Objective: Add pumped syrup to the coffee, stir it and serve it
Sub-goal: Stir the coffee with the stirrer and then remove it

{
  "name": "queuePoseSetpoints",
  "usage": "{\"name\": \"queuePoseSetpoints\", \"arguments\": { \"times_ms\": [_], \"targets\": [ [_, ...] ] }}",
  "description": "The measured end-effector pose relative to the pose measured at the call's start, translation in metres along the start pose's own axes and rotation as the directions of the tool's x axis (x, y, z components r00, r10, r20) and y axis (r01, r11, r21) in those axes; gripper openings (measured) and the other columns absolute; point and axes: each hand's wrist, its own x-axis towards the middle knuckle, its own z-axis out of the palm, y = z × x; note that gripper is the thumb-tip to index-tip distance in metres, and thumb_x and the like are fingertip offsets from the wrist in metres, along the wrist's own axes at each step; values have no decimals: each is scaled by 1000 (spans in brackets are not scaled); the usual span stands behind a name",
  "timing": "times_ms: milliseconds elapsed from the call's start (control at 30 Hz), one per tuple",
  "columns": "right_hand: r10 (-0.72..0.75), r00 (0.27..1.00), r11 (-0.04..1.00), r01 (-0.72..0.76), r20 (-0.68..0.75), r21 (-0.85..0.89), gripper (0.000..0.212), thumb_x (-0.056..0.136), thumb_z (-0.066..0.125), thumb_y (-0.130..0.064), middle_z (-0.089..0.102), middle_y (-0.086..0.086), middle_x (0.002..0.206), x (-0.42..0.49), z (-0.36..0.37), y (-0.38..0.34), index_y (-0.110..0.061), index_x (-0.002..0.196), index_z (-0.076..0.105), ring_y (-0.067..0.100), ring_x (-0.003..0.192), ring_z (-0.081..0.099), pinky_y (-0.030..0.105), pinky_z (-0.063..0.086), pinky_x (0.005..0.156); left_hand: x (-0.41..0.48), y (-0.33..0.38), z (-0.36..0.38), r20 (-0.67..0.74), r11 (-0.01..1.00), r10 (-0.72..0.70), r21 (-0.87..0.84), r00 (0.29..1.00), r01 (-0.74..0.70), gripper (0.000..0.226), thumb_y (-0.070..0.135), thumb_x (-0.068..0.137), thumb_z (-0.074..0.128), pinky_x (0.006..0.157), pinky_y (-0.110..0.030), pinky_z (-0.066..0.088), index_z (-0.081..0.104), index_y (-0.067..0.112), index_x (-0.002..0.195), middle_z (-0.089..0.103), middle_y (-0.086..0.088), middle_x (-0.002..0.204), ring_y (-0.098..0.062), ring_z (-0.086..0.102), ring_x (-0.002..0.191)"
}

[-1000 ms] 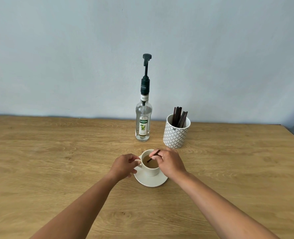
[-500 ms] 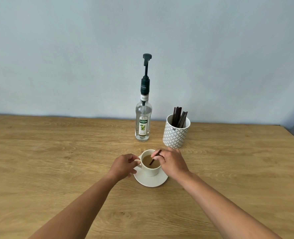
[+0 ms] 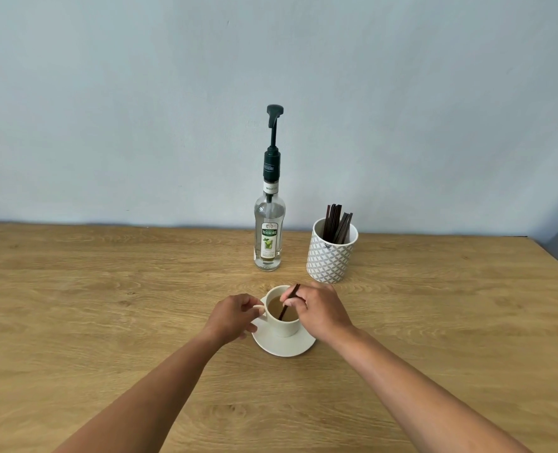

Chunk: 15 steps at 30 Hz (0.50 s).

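just below the middle of the frame, the cup [image 3: 282, 317] of coffee stands on a saucer [image 3: 284, 346]. the left hand [image 3: 233, 317] pinches its handle; the right hand [image 3: 320, 313] grips a dark stir stick [image 3: 289, 302] dipped in the coffee. above them stand the syrup bottle [image 3: 269, 238] and, to its right, a patterned pot [image 3: 333, 256] of sticks.

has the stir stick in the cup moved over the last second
Yes. The stir stick held by the right hand has swung: its lower tip went from the cup's left side toward the near, right side, while cup and saucer stayed put.
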Motion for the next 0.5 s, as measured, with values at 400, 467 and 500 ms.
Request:
{"name": "queuePoseSetpoints", "arguments": {
  "times_ms": [400, 467, 500],
  "targets": [
    [7, 1000, 994, -8, -13, -108, 16, 95, 57, -24, 73, -14, 96, -1, -4, 3, -31, 97, 71, 15, 98, 57, 35, 36, 92, 1, 0, 0, 2, 1000, -5, -1, 1000, 5, 4, 25, 93, 69, 58, -34, 61, 72, 23, 95, 78, 1, 89, -14, 78, 70],
    [-2, 1000, 998, 1, -10, -58, 14, 94, 59, -25, 74, -15, 98, -2, -2, 3, -30, 96, 72, 13, 98, 57, 34, 35, 96, 1, 0, 0, 1, 1000, -11, -7, 1000, 11, 6, 25, 93, 69, 59, -34, 61, 72, 22, 97, 78, 1, 90, -15, 78, 71],
    [-1, 1000, 999, 1, -9, -32, 14, 94, 59, -25, 74, -16, 99, -2, -1, 2, -30, 96, 72, 12, 98, 57, 34, 34, 98, 1, 0, 0, 1, 1000, -12, -6, 1000, 12, 6, 24, 93, 69, 59, -34, 61, 72, 22, 98, 78, 1, 90, -15, 78, 71]
  ]
}}
